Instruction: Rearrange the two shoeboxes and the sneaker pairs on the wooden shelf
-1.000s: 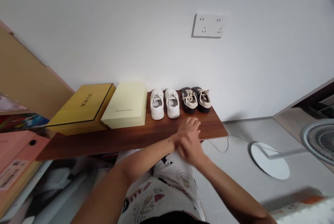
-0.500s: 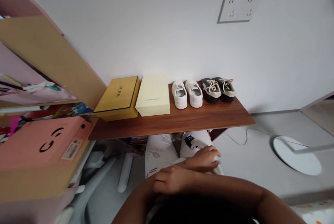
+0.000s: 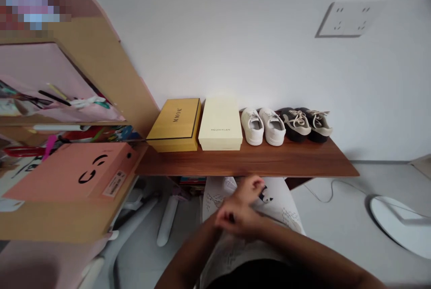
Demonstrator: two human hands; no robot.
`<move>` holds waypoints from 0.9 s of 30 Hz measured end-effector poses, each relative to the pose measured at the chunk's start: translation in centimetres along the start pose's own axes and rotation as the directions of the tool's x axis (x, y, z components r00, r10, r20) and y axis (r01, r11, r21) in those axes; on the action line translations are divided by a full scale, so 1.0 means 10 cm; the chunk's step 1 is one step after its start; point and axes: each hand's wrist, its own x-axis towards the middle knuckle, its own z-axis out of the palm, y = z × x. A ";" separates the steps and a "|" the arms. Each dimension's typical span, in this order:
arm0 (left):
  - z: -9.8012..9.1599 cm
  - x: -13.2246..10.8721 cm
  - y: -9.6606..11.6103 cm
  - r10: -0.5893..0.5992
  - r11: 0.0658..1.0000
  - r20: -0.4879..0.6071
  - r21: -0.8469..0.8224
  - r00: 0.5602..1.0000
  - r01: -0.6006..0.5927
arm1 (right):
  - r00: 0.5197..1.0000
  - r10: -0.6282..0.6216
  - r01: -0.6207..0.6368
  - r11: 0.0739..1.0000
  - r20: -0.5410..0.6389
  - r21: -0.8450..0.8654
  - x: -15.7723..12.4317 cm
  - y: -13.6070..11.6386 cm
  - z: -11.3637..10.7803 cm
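My left hand (image 3: 249, 189) and my right hand (image 3: 235, 220) overlap above my lap, blurred by motion, with no object visible in either. They are just below the front edge of a dark wooden shelf (image 3: 249, 164). On it stand a yellow MMOK box (image 3: 175, 125), a cream MEIZHIYUAN box (image 3: 220, 123), a pair of white sneakers (image 3: 262, 126) and a pair of dark sneakers with beige laces (image 3: 305, 125). My white patterned trousers (image 3: 283, 203) lie under my hands.
A pink-and-tan cabinet with a pink box (image 3: 74, 174) stands at the left. A wall socket panel (image 3: 350, 19) is above the shelf. A round white stand base (image 3: 400, 224) rests on the grey floor at the right, with a thin cable (image 3: 332, 192) nearby.
The view has turned, so the shelf and its contents sit further right. My hands have come closer together and risen slightly toward the shelf edge.
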 end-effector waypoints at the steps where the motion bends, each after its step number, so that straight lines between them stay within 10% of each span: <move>1: -0.28 0.06 0.01 -0.054 0.997 -0.133 -0.065 0.990 0.045 | 0.985 0.101 -0.082 0.987 -0.140 0.136 0.10 0.09 -0.10; 3: -0.89 0.13 -0.01 -0.180 0.956 -0.454 -0.291 0.873 0.045 | 0.812 0.425 -0.193 0.843 -0.401 0.503 0.40 0.26 -0.26; 5: -1.46 0.12 -0.07 -0.382 0.825 -0.668 -0.558 0.638 -0.090 | 0.652 0.675 -0.215 0.602 -0.346 0.769 0.78 0.42 -0.36; 9: -2.32 0.02 -0.18 -0.698 0.596 -0.674 -0.733 0.240 -0.327 | 0.425 0.899 -0.285 0.245 -0.107 0.927 1.51 0.56 -0.36; 13: -2.78 0.12 -0.19 -0.809 0.486 -0.540 -0.836 0.232 -0.253 | 0.206 0.953 -0.161 0.257 -0.222 0.953 1.86 0.51 -0.25; 16: -2.88 0.25 -0.16 -0.809 0.483 -0.528 -0.848 0.258 -0.220 | 0.144 0.932 -0.151 0.353 -0.333 0.924 1.92 0.49 -0.20; 20: -2.68 0.30 -0.05 -0.674 0.633 -0.707 -0.702 0.214 -0.326 | 0.151 0.828 -0.091 0.556 -0.541 0.826 1.87 0.46 -0.22; 23: -2.49 0.23 0.06 -0.346 0.863 -0.934 -0.355 0.093 -0.358 | 0.197 0.612 -0.040 0.785 -0.766 0.618 1.82 0.35 -0.31; 25: -2.44 0.13 0.13 -0.065 0.982 -0.998 -0.067 0.018 -0.178 | 0.266 0.379 -0.098 0.925 -0.886 0.366 1.77 0.22 -0.36; 27: -2.46 0.01 0.16 0.206 0.975 -0.976 0.210 0.064 0.076 | 0.355 0.137 -0.150 0.985 -0.925 0.088 1.72 0.08 -0.40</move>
